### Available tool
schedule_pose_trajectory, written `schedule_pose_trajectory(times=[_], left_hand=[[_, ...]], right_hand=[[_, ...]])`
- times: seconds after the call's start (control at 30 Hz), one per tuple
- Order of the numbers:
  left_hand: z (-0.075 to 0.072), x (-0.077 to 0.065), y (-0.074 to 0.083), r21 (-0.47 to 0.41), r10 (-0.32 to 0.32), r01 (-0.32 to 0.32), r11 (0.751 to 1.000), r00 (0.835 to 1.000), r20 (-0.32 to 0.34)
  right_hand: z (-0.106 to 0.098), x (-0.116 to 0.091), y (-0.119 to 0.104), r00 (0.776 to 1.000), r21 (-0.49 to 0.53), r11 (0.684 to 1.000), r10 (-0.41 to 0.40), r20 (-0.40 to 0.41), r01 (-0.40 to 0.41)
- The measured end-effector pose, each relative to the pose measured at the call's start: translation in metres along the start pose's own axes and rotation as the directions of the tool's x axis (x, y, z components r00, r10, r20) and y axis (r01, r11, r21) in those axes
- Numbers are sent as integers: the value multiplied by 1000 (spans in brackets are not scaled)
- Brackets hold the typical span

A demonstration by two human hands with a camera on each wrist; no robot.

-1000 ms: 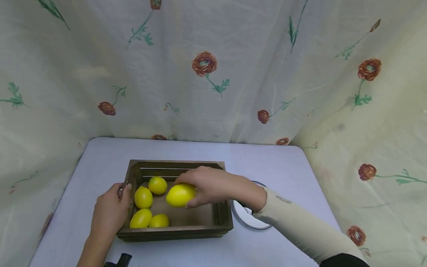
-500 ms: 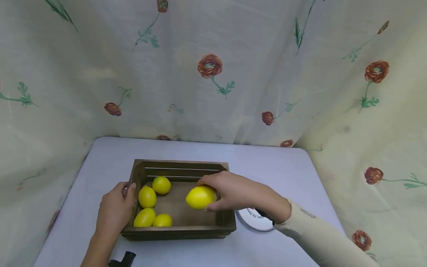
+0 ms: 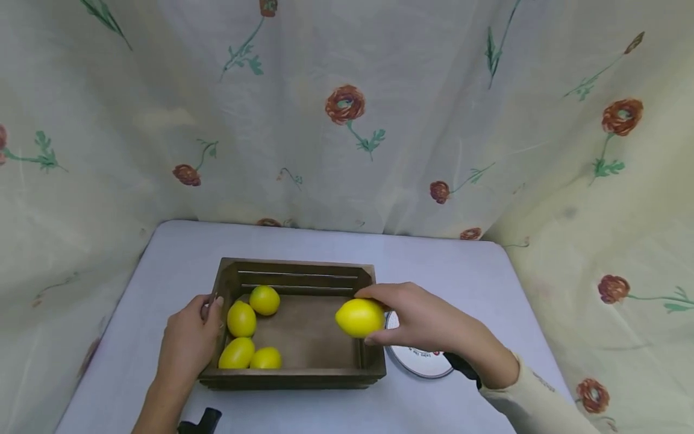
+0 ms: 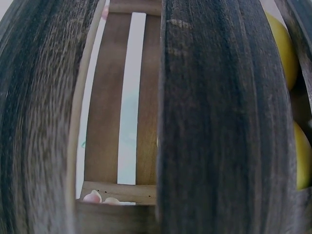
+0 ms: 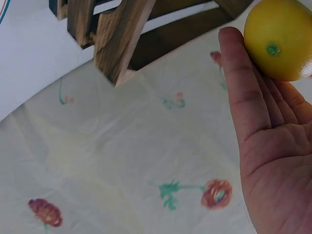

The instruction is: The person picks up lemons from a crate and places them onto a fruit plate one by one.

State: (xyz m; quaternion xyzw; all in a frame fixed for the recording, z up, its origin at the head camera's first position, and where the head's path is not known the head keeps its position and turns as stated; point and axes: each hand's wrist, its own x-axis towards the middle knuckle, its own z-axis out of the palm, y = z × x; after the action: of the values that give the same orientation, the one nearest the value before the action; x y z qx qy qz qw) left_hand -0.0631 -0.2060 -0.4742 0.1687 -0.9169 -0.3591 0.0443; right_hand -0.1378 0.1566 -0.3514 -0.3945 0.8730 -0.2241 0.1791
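Observation:
My right hand [image 3: 420, 316] pinches a yellow lemon [image 3: 359, 317] between thumb and fingers, held over the right end of a brown wooden crate [image 3: 293, 374]. In the right wrist view the lemon's green stem end [image 5: 273, 49] faces the camera, with the fingers [image 5: 239, 73] stretched along its side. My left hand [image 3: 187, 337] grips the crate's left wall. Dark slats [image 4: 219, 117] of the crate fill the left wrist view, and pink fingertips [image 4: 92, 197] show through a gap. Several more lemons [image 3: 241, 319] lie inside along the left end.
Right beside the crate, partly behind the right hand, lies a round white plate [image 3: 420, 361] with a dark rim and lettering. Both rest on a white-covered table [image 3: 434, 259]. A flower-printed curtain [image 3: 303, 120] surrounds the back and sides. Near the left forearm is a black object [image 3: 203, 422].
My right hand has carried the lemon rightward, from the middle of the crate to its right wall. The left hand keeps its grip on the crate. The head view has shifted slightly.

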Motion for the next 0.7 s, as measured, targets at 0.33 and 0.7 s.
schedule_pose_trajectory(times=[0.33,0.7], left_hand=[[0,1,-1,-6,29,-29,1000,999,-20],[-4,3,-2,-10,17,-17,1000,1000,-14]], right_hand=[[3,-29,25,988,80,995,73,-135,-62],[13,-44,52,947,109,972,229,-226,-209]])
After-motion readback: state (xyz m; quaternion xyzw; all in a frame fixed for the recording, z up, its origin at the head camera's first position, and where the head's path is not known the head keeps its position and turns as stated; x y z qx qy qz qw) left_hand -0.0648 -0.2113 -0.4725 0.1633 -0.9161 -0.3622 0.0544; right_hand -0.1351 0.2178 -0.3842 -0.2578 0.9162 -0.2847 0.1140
